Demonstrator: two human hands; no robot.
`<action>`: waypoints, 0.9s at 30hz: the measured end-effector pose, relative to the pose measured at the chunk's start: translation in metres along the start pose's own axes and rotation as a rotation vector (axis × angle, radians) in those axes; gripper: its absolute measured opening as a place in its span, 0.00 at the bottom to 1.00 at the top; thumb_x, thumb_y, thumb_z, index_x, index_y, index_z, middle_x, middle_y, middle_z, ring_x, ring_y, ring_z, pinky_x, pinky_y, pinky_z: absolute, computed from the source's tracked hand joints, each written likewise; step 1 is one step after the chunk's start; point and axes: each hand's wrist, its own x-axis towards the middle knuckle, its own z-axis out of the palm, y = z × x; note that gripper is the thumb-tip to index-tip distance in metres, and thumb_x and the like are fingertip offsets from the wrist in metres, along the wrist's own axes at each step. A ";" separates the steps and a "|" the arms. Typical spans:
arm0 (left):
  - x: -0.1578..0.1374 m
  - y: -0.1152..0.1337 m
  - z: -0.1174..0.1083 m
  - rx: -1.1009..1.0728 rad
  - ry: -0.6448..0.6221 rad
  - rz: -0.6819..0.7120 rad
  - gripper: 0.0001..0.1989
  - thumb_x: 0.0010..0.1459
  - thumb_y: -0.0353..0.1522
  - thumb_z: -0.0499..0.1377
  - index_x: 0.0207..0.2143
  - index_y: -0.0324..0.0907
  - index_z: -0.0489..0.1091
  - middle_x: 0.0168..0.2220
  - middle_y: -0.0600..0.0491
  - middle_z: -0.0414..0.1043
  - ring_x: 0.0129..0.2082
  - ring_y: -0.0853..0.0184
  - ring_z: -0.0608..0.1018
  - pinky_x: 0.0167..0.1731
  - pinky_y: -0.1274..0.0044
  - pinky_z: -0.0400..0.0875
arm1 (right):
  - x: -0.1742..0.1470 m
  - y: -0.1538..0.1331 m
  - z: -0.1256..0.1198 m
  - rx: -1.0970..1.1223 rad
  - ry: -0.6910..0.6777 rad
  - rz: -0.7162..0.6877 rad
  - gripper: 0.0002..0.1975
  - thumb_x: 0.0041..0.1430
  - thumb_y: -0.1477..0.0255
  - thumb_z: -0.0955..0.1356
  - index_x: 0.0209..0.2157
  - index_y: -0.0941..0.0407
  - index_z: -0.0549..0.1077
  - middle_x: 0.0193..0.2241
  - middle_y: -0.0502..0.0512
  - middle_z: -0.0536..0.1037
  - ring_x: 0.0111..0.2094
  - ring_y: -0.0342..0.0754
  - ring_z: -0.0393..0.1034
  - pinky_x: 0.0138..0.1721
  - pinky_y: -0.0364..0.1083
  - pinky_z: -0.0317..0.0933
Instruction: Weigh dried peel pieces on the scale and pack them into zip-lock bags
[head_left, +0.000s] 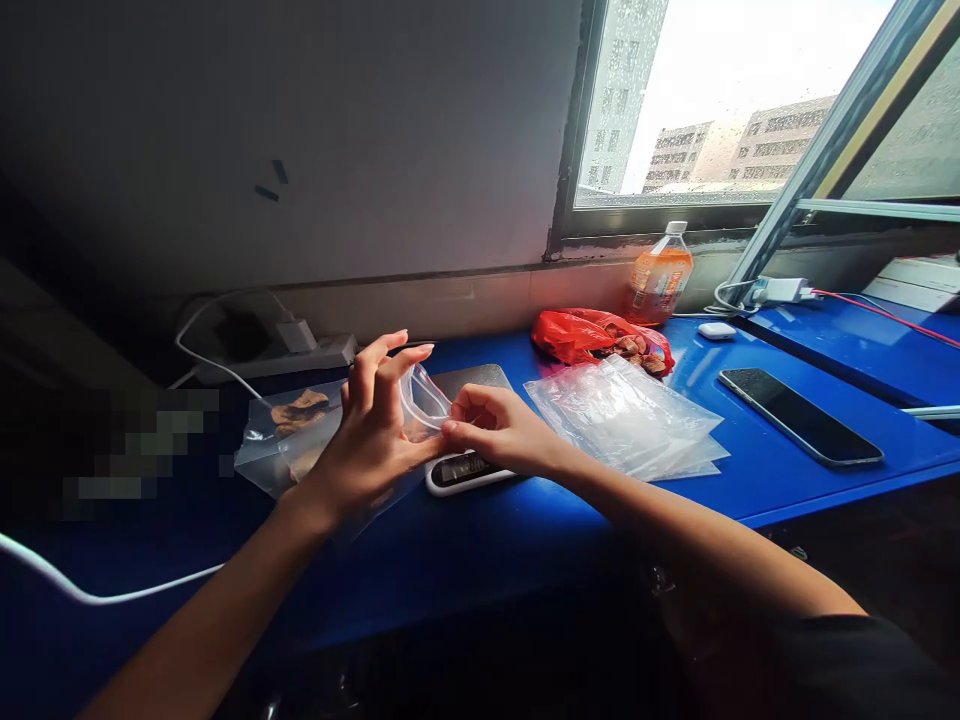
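A clear zip-lock plastic bag [424,398] is held up, with its mouth spread into a loop. My left hand [369,430] is curled around the side of this mouth, fingers raised and thumb stretched along the lower edge. At the near right rim, my right hand [499,425] pinches the plastic between thumb and fingers. Behind and below my hands sits a kitchen scale [469,470], partly hidden. Left of my left hand lies clear plastic holding brown dried slices [300,410]; I cannot tell whether it belongs to the held bag.
Flat clear bags [630,420] lie right of the scale. Behind them a red plastic bag [574,335] holds more brown pieces, beside an orange drink bottle [661,275]. A phone [801,415] and white earbud case [717,331] lie right. A power strip [315,357] with cables stands back left.
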 end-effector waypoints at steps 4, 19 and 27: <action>0.005 -0.002 -0.004 -0.186 0.006 -0.116 0.47 0.46 0.47 0.71 0.63 0.52 0.50 0.66 0.42 0.50 0.65 0.45 0.61 0.59 0.50 0.64 | 0.001 -0.001 0.000 -0.039 0.155 -0.058 0.12 0.56 0.63 0.69 0.27 0.55 0.66 0.22 0.45 0.67 0.25 0.41 0.60 0.26 0.42 0.54; 0.022 -0.008 -0.018 -0.780 0.062 -0.745 0.13 0.46 0.35 0.68 0.35 0.44 0.74 0.28 0.52 0.73 0.27 0.64 0.75 0.25 0.72 0.73 | 0.004 0.002 -0.010 0.026 0.399 -0.082 0.14 0.55 0.71 0.65 0.44 0.52 0.61 0.26 0.43 0.65 0.26 0.40 0.63 0.29 0.43 0.59; 0.019 -0.012 -0.018 -0.751 -0.009 -0.744 0.18 0.44 0.35 0.70 0.37 0.43 0.71 0.30 0.52 0.73 0.27 0.67 0.75 0.23 0.76 0.69 | 0.005 0.005 -0.017 -0.136 0.357 -0.075 0.09 0.55 0.73 0.64 0.39 0.54 0.66 0.26 0.45 0.65 0.27 0.41 0.62 0.31 0.44 0.58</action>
